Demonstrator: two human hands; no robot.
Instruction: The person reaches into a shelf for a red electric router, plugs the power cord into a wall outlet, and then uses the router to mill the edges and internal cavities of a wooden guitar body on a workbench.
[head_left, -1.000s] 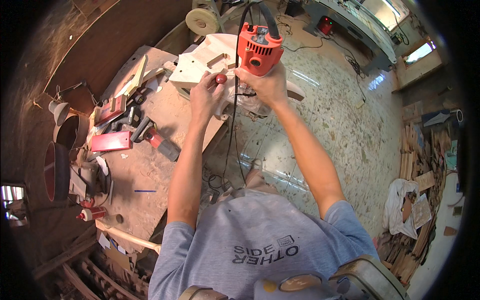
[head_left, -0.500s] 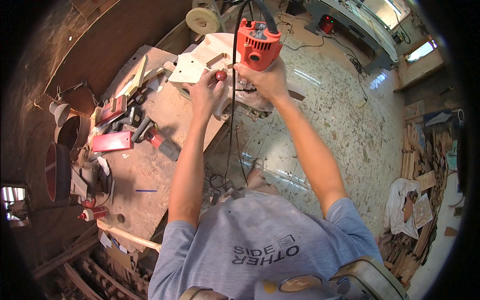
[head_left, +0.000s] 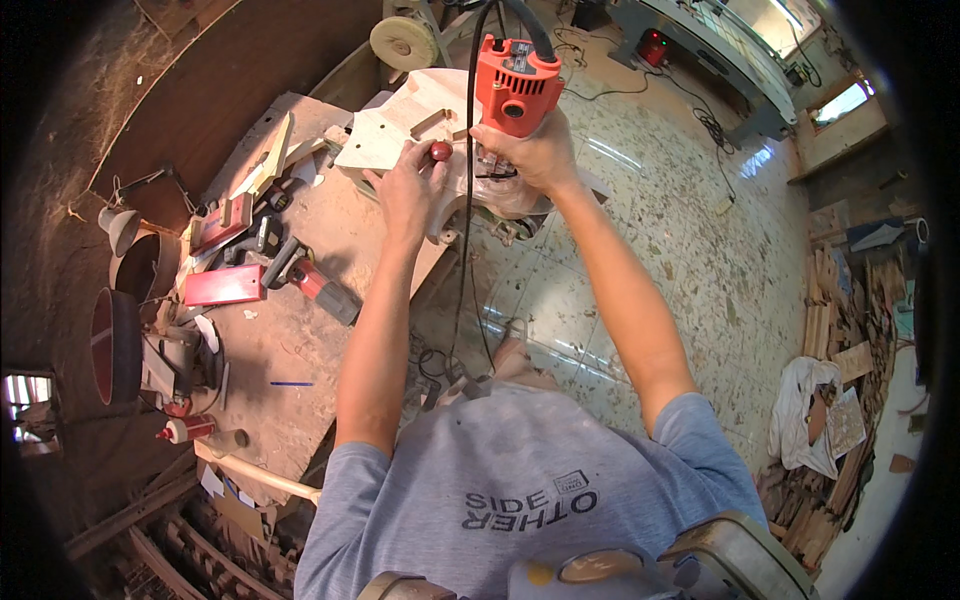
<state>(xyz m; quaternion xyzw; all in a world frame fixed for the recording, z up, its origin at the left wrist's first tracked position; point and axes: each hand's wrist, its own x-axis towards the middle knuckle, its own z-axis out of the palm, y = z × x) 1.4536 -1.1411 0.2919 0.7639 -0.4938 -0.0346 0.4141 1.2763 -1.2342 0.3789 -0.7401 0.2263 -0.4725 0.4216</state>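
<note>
A pale wooden workpiece (head_left: pixel 385 140) with a cut-out slot and small holes lies at the upper middle. My right hand (head_left: pixel 530 155) is closed on the body of an orange router (head_left: pixel 518 85), which stands at the workpiece's right part, with black cable and hose rising from it. My left hand (head_left: pixel 408 188) has its fingers curled on the near edge of the workpiece, touching beside a round red knob (head_left: pixel 440 151). What lies under the router is partly hidden by my right hand and clear plastic.
The bench (head_left: pixel 310 410) on the left holds cordless tools (head_left: pixel 325 295), red blocks (head_left: pixel 223 285), wood offcuts, a glue bottle (head_left: pixel 185 428) and a lamp (head_left: pixel 122 228). A polishing wheel (head_left: pixel 403 42) stands behind. Cables lie on the tiled floor; wood stacks (head_left: pixel 830 320) line the right.
My hands, the router and the workpiece have shifted very slightly over the last second. Both grips look the same.
</note>
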